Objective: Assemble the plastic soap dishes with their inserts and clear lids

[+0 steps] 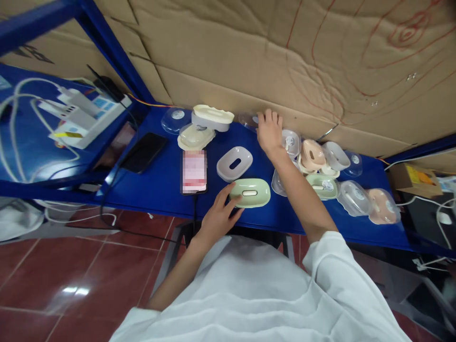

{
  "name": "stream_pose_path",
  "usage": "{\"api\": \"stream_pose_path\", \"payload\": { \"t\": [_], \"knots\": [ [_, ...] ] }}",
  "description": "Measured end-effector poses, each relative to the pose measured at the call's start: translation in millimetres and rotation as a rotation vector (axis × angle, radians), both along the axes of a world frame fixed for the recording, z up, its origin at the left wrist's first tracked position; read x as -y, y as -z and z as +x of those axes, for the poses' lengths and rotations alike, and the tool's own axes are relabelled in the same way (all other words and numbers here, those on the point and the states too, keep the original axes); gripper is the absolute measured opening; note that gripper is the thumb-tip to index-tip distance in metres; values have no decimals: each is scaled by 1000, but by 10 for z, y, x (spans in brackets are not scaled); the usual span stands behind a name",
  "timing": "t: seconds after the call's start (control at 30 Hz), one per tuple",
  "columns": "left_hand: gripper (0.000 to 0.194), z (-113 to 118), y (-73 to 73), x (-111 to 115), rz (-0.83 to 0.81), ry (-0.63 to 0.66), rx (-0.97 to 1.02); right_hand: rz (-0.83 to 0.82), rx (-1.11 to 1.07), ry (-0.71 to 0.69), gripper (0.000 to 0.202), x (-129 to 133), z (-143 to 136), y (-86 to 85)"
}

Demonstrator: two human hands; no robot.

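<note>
My left hand (221,212) grips the left end of a pale green oval soap dish (261,194), its thumb and fingers at the rim, near the table's front edge. A slot with a white strip shows in the dish's middle. Farther back, my right hand (270,132) has its fingers bent over the right end of a transparent lid (246,121) by the cardboard; part of the lid is hidden beneath it. Between the hands lies a pale lilac soap dish tray (243,156) with an oval hole.
Cream and lilac dish parts (213,114) are stacked at the back left, near a transparent lid (173,121). A lit phone (194,171) and a dark phone (144,152) lie left. Several peach, green and lilac dishes (312,154) crowd the right. Cardboard (221,47) walls the back.
</note>
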State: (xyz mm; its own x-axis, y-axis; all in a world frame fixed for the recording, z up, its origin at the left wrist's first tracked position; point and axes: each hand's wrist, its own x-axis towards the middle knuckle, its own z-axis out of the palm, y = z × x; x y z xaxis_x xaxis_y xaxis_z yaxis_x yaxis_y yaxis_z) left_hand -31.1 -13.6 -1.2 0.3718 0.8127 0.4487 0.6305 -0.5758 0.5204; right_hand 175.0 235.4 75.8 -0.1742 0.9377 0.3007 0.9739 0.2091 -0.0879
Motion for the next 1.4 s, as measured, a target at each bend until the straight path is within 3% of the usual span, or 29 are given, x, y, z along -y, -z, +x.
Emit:
{"api": "stream_pose_path", "payload": {
  "t": [0.13,0.3,0.4,0.5,0.67,0.8,0.93,1.03,1.4],
  "knots": [
    [31,-54,-5,-32,-74,42,56,7,-60,-13,34,322,-6,0],
    [31,-102,-19,-82,-262,53,170,73,-151,-195,35,1345,254,-40],
    [50,-106,2,-99,-311,36,233,21,-175,-374,48,1998,376,91],
    [73,-118,17,-119,-306,53,280,-111,-204,-480,51,2378,425,224],
    [84,-188,-55,-139,-400,185,211,-239,-242,-586,40,2447,401,257],
    [77,-215,-104,-117,-432,247,123,-148,-130,-691,48,2456,351,354],
    [75,-186,-62,-97,-316,229,70,-10,-47,-672,57,2601,327,574],
    [72,-164,-19,-100,-212,208,47,-9,-33,-659,61,2694,320,649],
    [70,-175,25,-134,-173,100,50,-55,77,-678,55,2715,275,375]
  ]
}}
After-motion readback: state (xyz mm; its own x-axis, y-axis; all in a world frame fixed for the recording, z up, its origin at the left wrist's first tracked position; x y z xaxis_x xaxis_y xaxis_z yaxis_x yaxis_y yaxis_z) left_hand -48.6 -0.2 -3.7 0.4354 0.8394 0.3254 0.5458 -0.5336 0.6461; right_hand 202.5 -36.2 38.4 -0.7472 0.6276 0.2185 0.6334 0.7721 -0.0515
